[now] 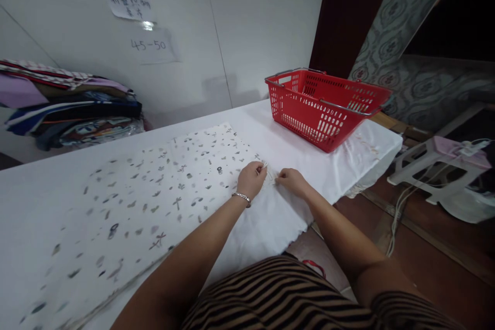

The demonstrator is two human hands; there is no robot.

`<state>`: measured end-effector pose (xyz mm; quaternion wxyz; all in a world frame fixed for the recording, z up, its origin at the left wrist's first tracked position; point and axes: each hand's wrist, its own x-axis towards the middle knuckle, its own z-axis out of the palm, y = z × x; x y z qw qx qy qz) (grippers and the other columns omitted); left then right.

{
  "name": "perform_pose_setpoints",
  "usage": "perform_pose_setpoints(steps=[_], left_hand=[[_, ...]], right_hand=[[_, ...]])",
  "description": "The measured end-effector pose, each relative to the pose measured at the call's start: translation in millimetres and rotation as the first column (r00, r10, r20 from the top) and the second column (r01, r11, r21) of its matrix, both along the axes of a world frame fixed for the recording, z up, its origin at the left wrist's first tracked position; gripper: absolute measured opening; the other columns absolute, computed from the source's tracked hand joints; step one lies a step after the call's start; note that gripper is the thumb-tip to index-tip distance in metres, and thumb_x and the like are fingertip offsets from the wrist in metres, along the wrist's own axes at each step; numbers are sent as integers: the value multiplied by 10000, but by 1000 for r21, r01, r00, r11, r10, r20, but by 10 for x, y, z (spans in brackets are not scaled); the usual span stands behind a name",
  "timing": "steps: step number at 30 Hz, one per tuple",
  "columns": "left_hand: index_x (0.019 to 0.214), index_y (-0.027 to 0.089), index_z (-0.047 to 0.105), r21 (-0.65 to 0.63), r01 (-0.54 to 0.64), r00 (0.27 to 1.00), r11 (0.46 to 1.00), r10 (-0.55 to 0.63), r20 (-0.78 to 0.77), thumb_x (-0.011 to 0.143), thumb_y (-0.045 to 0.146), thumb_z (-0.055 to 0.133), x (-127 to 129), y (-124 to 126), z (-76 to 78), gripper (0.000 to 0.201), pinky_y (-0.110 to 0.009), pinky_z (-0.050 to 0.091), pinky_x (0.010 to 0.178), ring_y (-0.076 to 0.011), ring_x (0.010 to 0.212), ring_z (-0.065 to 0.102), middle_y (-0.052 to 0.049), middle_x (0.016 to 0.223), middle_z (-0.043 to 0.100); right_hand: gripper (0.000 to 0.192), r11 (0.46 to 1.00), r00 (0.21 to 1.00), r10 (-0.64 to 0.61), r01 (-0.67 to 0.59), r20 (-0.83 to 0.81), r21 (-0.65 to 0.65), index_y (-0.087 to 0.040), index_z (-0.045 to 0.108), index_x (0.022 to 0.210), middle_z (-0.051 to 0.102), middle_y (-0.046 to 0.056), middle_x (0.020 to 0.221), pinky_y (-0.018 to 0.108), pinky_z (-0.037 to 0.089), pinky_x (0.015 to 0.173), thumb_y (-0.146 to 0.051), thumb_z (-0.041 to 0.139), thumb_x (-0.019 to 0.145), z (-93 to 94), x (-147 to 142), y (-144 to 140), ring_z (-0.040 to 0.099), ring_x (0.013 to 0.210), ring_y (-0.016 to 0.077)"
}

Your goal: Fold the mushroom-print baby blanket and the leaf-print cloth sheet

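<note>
A white cloth printed with small grey and brown motifs (154, 196) lies spread flat over the left and middle of the table. At its right end, my left hand (250, 180) is closed, with thin white cord (270, 176) pinched between thumb and fingers. My right hand (293, 182) is closed too, a short way to the right, its fingertips pinched at the loose end of that same cord. The cord's lower strands are blurred against the white tabletop. A silver bracelet (242, 198) circles my left wrist.
A red plastic shopping basket (309, 118) stands on the white-covered table (255, 240) at the back right. Folded clothes (73, 105) are piled at the back left. Paper signs (152, 45) are taped to the wall. A plastic stool (441, 162) with cables is at the right.
</note>
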<state>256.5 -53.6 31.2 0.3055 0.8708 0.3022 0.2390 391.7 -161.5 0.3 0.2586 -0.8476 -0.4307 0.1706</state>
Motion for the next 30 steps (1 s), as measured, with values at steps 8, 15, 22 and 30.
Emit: perform_pose_setpoints(steps=[8,15,22,30], left_hand=[[799,210,597,90,80,997,993,-78,-23,805,263,496,1,-84,-83,114,-228,384,674,-120,733,519,3,769,570],[838,206,611,147,126,992,981,-122,-35,827,231,470,6,-165,-194,144,-242,395,745,-134,823,533,-15,834,594],[950,204,570,252,186,983,950,-178,-53,807,242,505,-73,-241,-211,162,-265,403,786,-163,896,520,-33,903,592],[837,204,567,203,35,999,979,-40,21,778,188,504,-20,-46,-17,88,-248,400,712,-133,770,528,-8,823,571]], right_hand=[[125,971,916,-12,107,-401,215,-177,523,618,486,-57,461,195,297,453,-270,543,698,11,-35,-25,402,439,76],[212,939,640,85,205,-764,276,-186,488,649,531,-51,461,186,243,377,-353,618,630,120,-139,1,376,362,56],[218,905,531,148,267,-835,331,-192,495,718,525,-59,478,183,248,385,-281,626,569,113,-160,20,445,408,77],[103,977,933,-61,129,-355,172,-175,554,645,578,-2,567,219,305,470,-262,531,695,74,6,1,473,479,98]])
